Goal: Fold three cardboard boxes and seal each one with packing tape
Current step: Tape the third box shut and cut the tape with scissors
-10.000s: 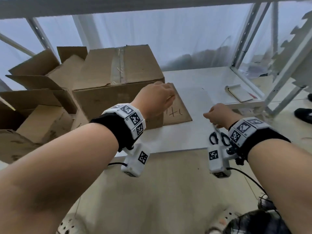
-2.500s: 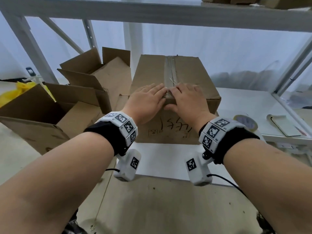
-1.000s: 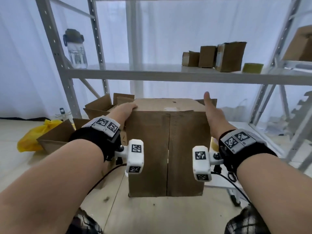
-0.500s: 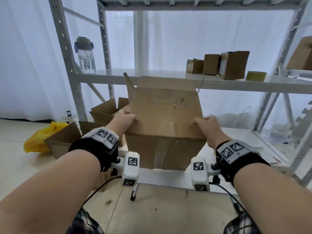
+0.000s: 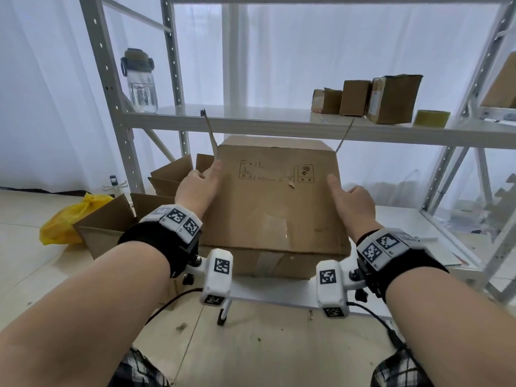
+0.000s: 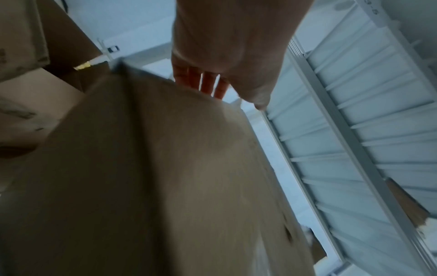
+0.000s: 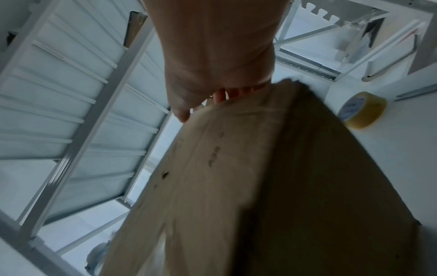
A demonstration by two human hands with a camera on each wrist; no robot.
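Cardboard box (image 5: 275,202) sits tilted on the white bench (image 5: 396,219) at twelve o'clock in the head view, taped seam underneath, top flaps standing up. I judge it should be lowered square before those flaps are folded. My left hand (image 5: 196,188) grips its nine o'clock edge, my right hand (image 5: 352,199) its three o'clock edge.

Left wrist view: matte, creased board; fingers (image 6: 205,85) curl behind the panel.

Right wrist view: fingers (image 7: 232,94) hook the rim; glossy packing tape (image 7: 361,110) roll lies at two o'clock.
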